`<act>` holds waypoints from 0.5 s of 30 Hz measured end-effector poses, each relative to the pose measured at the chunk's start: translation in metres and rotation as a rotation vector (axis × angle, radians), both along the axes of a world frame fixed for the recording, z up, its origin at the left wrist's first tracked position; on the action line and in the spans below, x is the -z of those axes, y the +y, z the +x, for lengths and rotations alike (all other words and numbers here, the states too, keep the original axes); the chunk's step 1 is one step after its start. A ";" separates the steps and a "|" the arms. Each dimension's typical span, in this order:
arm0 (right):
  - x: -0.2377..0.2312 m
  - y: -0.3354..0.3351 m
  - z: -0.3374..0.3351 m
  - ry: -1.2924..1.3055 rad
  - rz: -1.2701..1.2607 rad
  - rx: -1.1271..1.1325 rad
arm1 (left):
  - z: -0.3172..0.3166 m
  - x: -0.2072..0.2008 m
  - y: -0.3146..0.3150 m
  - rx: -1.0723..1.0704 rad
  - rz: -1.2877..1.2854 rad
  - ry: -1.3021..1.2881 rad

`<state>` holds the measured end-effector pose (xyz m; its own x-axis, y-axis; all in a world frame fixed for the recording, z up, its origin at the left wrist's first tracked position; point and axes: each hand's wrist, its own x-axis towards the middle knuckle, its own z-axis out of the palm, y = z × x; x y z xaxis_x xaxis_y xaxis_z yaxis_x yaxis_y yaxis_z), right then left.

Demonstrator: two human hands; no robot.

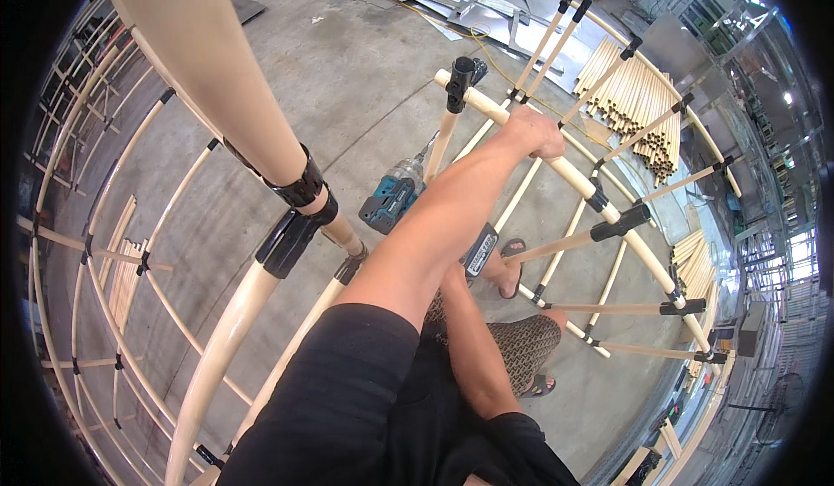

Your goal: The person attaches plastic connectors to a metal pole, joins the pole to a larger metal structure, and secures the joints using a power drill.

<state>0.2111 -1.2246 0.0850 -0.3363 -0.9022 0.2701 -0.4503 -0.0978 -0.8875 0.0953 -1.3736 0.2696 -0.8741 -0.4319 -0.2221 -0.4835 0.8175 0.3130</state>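
My left hand (pixel 534 132) is closed round a cream-coloured pipe (pixel 569 176), part of a frame of pipes joined by black clamp connectors. Just past it, at the pipe's far end, sits a black connector (pixel 460 85) with an upright pipe (pixel 441 145) below. Behind my left forearm is a teal and black cordless drill (pixel 393 198), its bit pointing up beside that upright. Its battery (pixel 480 250) shows on the near side of the forearm. My right forearm (pixel 476 347) leads up to the drill's grip; the right hand itself is hidden behind my left arm.
A thick cream pipe (pixel 217 78) with black connectors rises close on the left. More pipe frames (pixel 117 251) stand beyond it. Bundles of cut pipes (pixel 634 104) lie on the floor at the right, near metal sheets (pixel 539 39). A yellow cable (pixel 408 6) crosses the concrete floor.
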 end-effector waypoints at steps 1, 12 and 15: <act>0.001 0.000 0.002 -0.014 0.008 -0.002 | 0.001 -0.004 0.002 -0.009 0.044 -0.023; 0.013 -0.012 0.003 -0.073 0.018 -0.009 | 0.013 0.029 0.016 -0.061 -0.209 0.523; 0.015 -0.012 -0.001 -0.025 0.051 -0.041 | 0.008 0.030 0.012 -0.044 -0.206 0.485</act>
